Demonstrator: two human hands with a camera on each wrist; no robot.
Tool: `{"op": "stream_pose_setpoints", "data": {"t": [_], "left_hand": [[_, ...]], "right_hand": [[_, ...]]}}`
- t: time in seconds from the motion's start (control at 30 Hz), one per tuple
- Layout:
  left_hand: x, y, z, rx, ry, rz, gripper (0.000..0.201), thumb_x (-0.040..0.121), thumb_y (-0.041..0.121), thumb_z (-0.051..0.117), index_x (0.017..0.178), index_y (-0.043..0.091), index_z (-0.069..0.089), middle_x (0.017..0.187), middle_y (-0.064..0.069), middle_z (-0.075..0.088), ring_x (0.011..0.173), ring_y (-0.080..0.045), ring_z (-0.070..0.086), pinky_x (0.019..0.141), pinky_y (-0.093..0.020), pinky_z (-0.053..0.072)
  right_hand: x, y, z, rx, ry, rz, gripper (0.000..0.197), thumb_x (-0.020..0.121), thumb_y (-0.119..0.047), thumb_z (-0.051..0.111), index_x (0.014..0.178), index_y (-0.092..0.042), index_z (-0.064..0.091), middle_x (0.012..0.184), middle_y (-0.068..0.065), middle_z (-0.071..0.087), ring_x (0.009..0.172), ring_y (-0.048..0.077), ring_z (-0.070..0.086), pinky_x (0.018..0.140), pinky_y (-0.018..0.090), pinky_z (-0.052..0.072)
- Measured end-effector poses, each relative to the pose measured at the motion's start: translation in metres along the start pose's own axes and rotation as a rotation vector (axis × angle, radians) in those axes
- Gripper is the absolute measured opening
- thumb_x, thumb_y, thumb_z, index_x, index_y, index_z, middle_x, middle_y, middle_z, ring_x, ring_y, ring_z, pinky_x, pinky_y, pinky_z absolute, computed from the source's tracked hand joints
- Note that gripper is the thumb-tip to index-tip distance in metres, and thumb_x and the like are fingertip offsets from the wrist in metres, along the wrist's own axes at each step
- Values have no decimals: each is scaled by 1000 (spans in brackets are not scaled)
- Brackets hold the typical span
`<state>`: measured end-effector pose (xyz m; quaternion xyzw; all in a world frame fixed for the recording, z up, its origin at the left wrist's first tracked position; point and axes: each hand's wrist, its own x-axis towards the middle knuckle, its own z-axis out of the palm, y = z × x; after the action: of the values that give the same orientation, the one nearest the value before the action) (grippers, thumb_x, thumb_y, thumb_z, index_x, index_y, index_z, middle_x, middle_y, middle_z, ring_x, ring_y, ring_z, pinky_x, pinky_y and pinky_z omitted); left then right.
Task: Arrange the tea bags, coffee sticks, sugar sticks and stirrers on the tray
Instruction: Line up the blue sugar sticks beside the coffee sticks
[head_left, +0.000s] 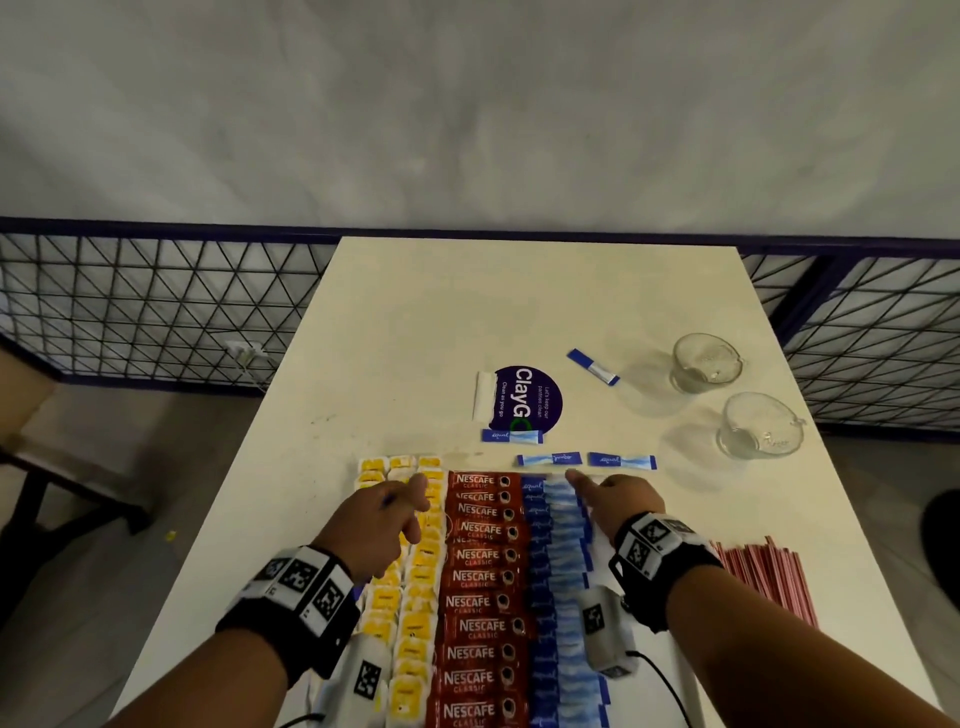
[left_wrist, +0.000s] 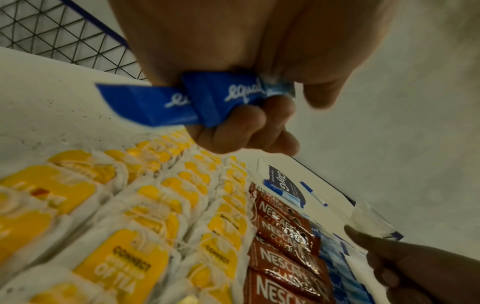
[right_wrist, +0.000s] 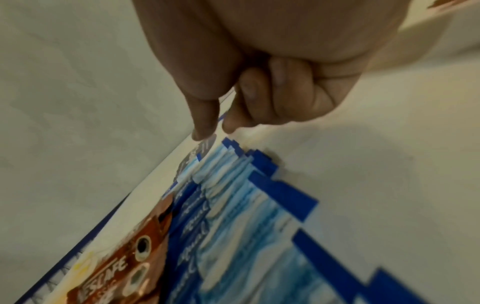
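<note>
**Ana:** What is the left hand (left_wrist: 241, 67) doing?

**Ben:** It holds two blue sugar sticks (left_wrist: 192, 100). Its fingers are curled round them. It hangs over the yellow tea bags (head_left: 410, 571).

**Ana:** And the right hand (head_left: 618, 501)?

**Ben:** It holds nothing. One finger points out and the other fingers are curled in. The tip is at the far end of the row of sugar sticks (head_left: 563, 582).

**Ana:** Where do the things lie?

**Ben:** In long rows that run away from the person. Tea bags on the left, red coffee sticks (head_left: 483, 577) in the middle, blue sugar sticks on the right. I cannot see the tray's edge well. The red stirrers (head_left: 763, 577) lie on the counter (head_left: 415, 322), to the right of the right arm.

**Ana:** Are there loose ones?

**Ben:** Yes. Two loose sugar sticks (head_left: 587, 460) lie on the counter just past the pointing finger. Each lies sideways, left to right, like the ones in the row. One more (head_left: 511, 436) lies by the round blue sticker (head_left: 530, 397), and another one (head_left: 592, 367) lies farther off, tilted.

**Ana:** Which hand should get them?

**Ben:** I think the right hand. It is nearer, and they sit straight ahead of it.

**Ana:** Anything else?

**Ben:** Two glass cups (head_left: 727, 395) stand off to the right.
</note>
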<state>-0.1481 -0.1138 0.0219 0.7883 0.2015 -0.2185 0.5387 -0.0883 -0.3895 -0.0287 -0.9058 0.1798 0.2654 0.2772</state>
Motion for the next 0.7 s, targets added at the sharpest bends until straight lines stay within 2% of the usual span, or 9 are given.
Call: {"op": "stream_pose_setpoints", "data": {"t": [0.07,0.13,0.2,0.27,0.37,0.43,0.5,0.6,0.7], "left_hand": [[-2,5,4,-174,-88,-31,67,86,65,24,102,10,58,63,-10,58,36,-18,33,42,-22,30],[-3,15,13,-314,-158,-51,79,76,72,17,105,9,54,59,-11,56,34,-18,34,40,-20,29],[-3,27,25,-395,-206,-44,85,72,76,14,106,8,53,57,-12,54,33,-18,35,38,-18,30],[-3,38,38,-396,-233,-23,91,68,80,13,108,9,54,56,-11,52,35,-19,38,38,-19,33],[-3,53,51,-360,-253,-4,93,65,82,14,111,14,58,59,-12,56,38,-20,44,40,-20,36],[-5,61,57,-396,-290,20,95,65,81,13,113,11,55,57,-11,54,36,-17,44,39,-19,36],[-7,65,59,-446,-356,29,94,66,80,13,113,10,55,59,-11,50,38,-17,41,39,-19,34],[-9,63,57,-370,-382,33,78,83,74,20,105,10,59,64,-10,51,43,-16,37,41,-21,30],[-10,57,54,-198,-287,136,29,96,34,51,86,7,56,64,-8,53,43,-16,34,46,-23,28]], "right_hand": [[-13,-10,-7,109,54,-66,59,82,-71,45,71,-15,61,71,2,64,69,20,61,65,30,48],[-35,-29,-11,256,13,-207,50,83,-65,52,74,-17,62,68,-3,63,58,12,55,54,25,44],[-57,-51,-10,280,-118,-420,34,84,-56,60,79,-22,63,74,-7,63,63,8,57,57,23,45],[-73,-66,-7,191,-192,-570,28,77,-57,65,83,-30,61,82,-8,65,75,7,60,67,25,50],[-80,-72,-7,159,-176,-609,32,71,-52,73,75,-26,55,78,-5,62,69,9,55,64,26,44],[-80,-69,-12,163,-127,-609,29,76,-46,73,69,-27,52,72,-7,58,65,7,52,61,25,42],[-77,-63,-18,180,-96,-608,24,82,-42,69,71,-24,58,70,-9,58,64,6,52,61,23,41],[-68,-53,-25,285,-60,-569,22,85,-41,66,76,-21,67,63,-10,57,54,1,48,56,21,38],[-56,-43,-26,524,-56,-458,19,84,-30,69,71,-16,66,54,-9,54,42,1,40,53,25,34]]}}
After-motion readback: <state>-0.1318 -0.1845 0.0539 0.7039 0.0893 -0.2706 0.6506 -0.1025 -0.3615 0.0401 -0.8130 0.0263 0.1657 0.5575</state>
